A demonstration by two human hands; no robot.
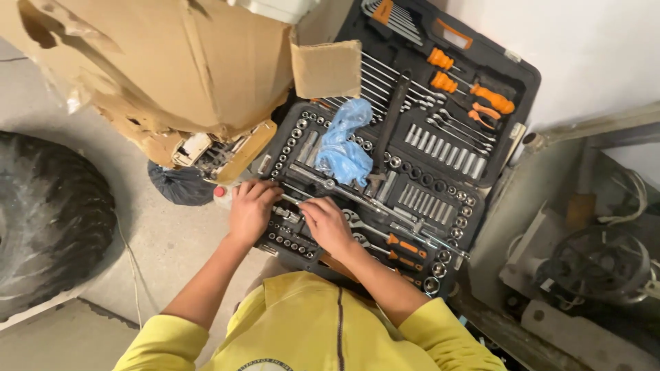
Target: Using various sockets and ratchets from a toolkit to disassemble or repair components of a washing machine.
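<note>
An open black tool case [512,75] lies on the floor, filled with chrome sockets, wrenches and orange-handled screwdrivers [474,89]. A crumpled pair of blue gloves [344,144] rests on the lower tray. My left hand [251,209] lies palm down on the tray's left edge, over the small sockets. My right hand [326,223] reaches into the tray beside it, fingers curled around a small chrome piece near a ratchet handle [323,182]. What exactly the fingers pinch is too small to tell. Yellow sleeves cover both upper arms.
A torn cardboard box [172,62] looms at upper left, a dark bag [180,185] beneath it. A large black tyre [48,220] lies at far left. Grey metal machine parts with a wheel [598,264] stand at right, beside a white wall.
</note>
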